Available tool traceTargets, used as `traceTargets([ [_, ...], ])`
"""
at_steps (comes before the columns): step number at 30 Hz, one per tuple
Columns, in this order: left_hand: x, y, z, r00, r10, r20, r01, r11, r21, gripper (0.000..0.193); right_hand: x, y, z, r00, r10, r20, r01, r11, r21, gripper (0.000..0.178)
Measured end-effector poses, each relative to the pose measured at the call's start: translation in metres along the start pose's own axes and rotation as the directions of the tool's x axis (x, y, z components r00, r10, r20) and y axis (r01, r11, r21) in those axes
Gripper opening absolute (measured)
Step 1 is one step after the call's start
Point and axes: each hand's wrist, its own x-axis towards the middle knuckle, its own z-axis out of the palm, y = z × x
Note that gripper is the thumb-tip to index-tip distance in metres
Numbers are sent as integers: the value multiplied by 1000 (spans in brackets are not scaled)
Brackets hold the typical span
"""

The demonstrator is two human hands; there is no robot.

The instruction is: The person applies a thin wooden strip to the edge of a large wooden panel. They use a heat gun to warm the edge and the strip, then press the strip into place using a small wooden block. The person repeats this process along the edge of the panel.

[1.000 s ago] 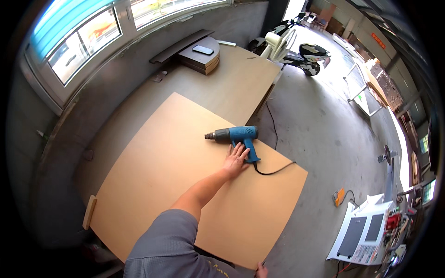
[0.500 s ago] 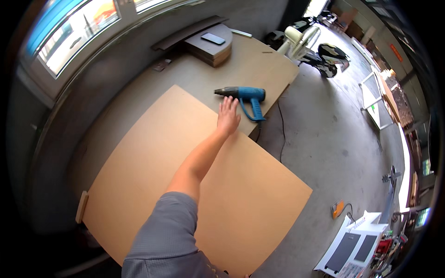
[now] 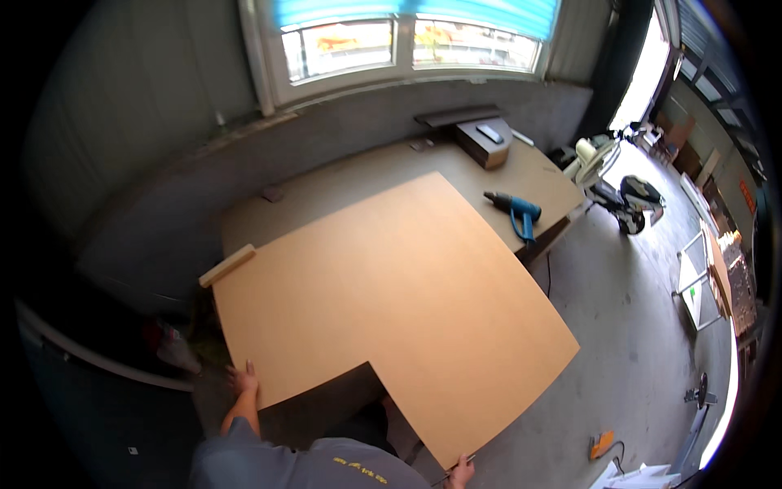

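A large tan board (image 3: 391, 277) with a rectangular notch in its near side lies across the workbench. My left hand (image 3: 243, 380) is at the board's left edge near its front corner, its fingers apart and slightly blurred. At the near right corner, my right hand (image 3: 460, 471) is closed around a thin, dark, pen-like stick; its kind is too small to make out. Beyond the board, a blue heat gun (image 3: 521, 213) lies on its side on the workbench, its black nozzle pointing left.
A wooden strip (image 3: 228, 266) lies along the board's far left corner. Behind the heat gun, a phone (image 3: 489, 134) rests on stacked rounded panels (image 3: 484, 152). A fan (image 3: 593, 159) and a scooter (image 3: 635, 204) stand to the right. An orange device (image 3: 601, 444) lies on the floor.
My left hand has left the spot beside the heat gun and come back to the board's left edge. The view has swung left, and my right hand shows more fully.
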Motion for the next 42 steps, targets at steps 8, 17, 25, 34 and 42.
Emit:
traceTargets([
  [8, 80, -51, -46, 850, 381, 363, -1, 691, -722, 71, 3, -60, 37, 978, -201, 48, 201, 980, 9, 40],
  [17, -21, 28, -438, 618, 743, -257, -627, 269, -731, 29, -186, -256, -38, 896, -276, 348, 133, 915, 382, 50],
  [25, -84, 280, -689, -671, 268, -691, -732, -90, 676, 36, -256, -392, -105, 832, -545, -103, 455, 564, 689, 48],
  [34, -308, 538, -727, -361, 220, -906, -776, -609, 162, 77, -177, -497, -111, 808, -508, -298, 536, 423, 730, 40],
  [42, -377, 625, -689, -517, 135, -845, -519, -835, 185, 67, -84, -540, -109, 793, -526, -307, 570, 464, 678, 38],
])
